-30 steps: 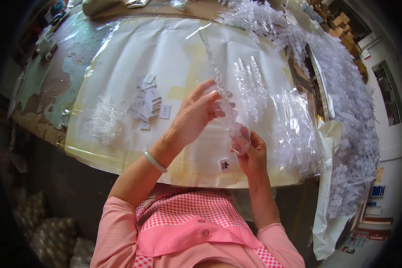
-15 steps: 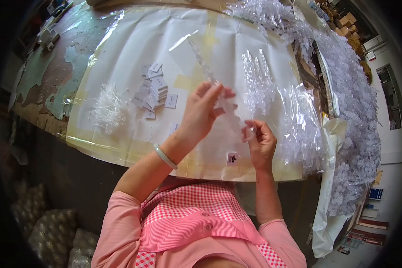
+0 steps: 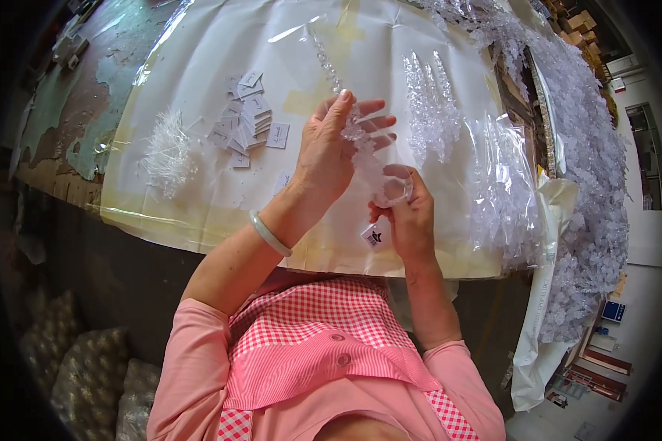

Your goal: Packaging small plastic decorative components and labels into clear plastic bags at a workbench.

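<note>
One clear beaded strand [image 3: 363,156] slants toward 11 o'clock from your right hand [image 3: 415,214], which grips its lower end. Your left hand [image 3: 326,145] stands open along its middle, fingers spread, while white cards [image 3: 241,125] lie at its 10 o'clock.

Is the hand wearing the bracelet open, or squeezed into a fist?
Open: the left hand, wearing a pale, ring-shaped bangle, has its fingers spread apart, with a clear, sparkly strand between thumb and fingers.

Clear strand [image 3: 366,163] pt-hidden in R grip [image 3: 414,220]; print on cards [image 3: 240,123] too small; sheet [image 3: 235,45] cut off @ top
</note>
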A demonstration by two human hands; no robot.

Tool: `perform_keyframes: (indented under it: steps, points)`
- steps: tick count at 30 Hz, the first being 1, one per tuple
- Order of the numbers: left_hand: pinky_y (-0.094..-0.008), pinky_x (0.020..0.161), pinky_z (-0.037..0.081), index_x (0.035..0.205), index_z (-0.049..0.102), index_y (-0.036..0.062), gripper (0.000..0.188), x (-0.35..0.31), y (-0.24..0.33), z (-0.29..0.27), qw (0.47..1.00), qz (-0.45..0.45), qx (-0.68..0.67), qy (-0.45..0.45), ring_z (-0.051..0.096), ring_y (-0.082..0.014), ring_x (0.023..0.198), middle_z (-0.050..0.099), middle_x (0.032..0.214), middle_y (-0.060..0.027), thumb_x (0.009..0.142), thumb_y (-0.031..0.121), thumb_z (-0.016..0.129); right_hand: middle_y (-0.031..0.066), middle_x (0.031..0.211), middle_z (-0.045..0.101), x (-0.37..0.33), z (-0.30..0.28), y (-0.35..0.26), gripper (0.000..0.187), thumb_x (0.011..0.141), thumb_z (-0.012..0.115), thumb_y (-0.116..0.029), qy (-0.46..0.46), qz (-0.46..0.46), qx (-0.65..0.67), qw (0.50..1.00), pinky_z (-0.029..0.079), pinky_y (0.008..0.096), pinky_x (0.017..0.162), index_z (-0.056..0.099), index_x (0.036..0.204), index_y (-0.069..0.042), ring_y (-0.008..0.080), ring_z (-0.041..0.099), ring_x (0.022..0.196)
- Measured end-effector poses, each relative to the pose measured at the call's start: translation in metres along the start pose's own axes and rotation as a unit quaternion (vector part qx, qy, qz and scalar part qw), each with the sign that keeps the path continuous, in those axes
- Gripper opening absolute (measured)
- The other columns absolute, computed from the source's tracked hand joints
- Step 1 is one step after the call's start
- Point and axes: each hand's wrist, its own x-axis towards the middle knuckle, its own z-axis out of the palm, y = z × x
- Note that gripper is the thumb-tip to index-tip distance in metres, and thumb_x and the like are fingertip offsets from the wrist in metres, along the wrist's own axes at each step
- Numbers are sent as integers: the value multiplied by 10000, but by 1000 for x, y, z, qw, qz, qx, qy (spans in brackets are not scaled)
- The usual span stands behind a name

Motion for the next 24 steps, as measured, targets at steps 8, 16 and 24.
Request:
perform_keyframes:
  steps: [8,16,24]
  points:
    - [-570,819,554,1092,406,53,327,10,-3,-25,992,-19,-84,94,648,-376,948,592,1116,-187,972,307,572,61,920,592,-15,-2,-10,187,842,666,-42,51,-288,-350,890,453,266,725,606,1016,-11,127,538,815]
    - [-515,747,586,1178,356,28,377,6,-2,-18,995,4,12,99,638,-365,956,574,1132,-220,978,277,556,67,913,589,-12,2,-7,161,784,724,3,13,-364,-410,837,459,313,766,705,936,-48,210,558,843]
    - [-563,778,562,1200,344,44,388,14,12,-33,995,-4,2,100,631,-400,938,559,1165,-233,968,249,576,83,937,586,-36,-30,-11,255,760,754,-54,-91,-219,-583,777,490,317,707,686,1006,-39,228,587,856]
